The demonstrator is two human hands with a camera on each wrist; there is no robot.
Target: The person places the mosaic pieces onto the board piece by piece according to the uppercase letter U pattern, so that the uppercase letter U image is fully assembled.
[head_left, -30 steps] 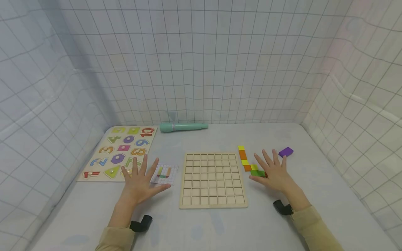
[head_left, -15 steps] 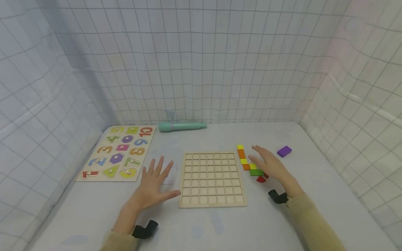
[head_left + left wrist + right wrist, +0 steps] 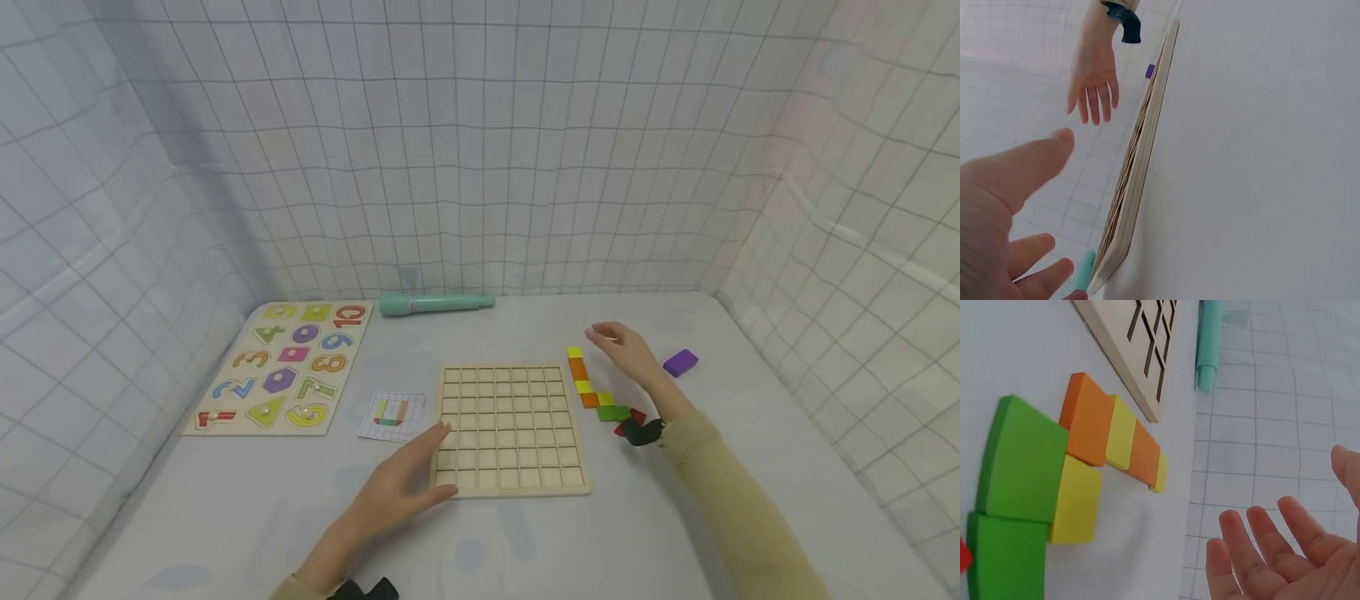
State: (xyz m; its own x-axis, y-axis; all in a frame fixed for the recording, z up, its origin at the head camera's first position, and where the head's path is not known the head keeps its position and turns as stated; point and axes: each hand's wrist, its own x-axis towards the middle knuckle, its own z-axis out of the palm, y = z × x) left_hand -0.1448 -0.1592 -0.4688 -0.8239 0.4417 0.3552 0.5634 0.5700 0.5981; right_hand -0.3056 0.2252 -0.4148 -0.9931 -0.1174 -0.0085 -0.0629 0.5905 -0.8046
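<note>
A wooden grid board point(image 3: 508, 429) lies on the table. My left hand point(image 3: 397, 487) is at the board's near left corner, thumb and fingers apart and its fingertips overlapping the edge in the head view. Nothing lies between those fingers. My right hand point(image 3: 626, 354) hovers just right of the row of tiles, fingers loosely bent and holding nothing. The row runs from a yellow tile point(image 3: 574, 352) down through orange tiles point(image 3: 1088, 422) to green tiles point(image 3: 1022, 462). Red pieces point(image 3: 637, 416) at its end are partly hidden by the right wrist camera.
A printed card point(image 3: 392, 416) with a coloured pattern lies left of the board. Beyond it is a number puzzle point(image 3: 292, 358). A teal stick point(image 3: 437, 304) lies along the back wall, and a purple block point(image 3: 681, 362) sits at the right. White gridded cloth point(image 3: 480, 150) surrounds the table.
My left hand has moved right and nearer, off the puzzle and card, to the board's left edge. The right hand has moved left and away from me, its spread fingers now bent, uncovering the green tiles.
</note>
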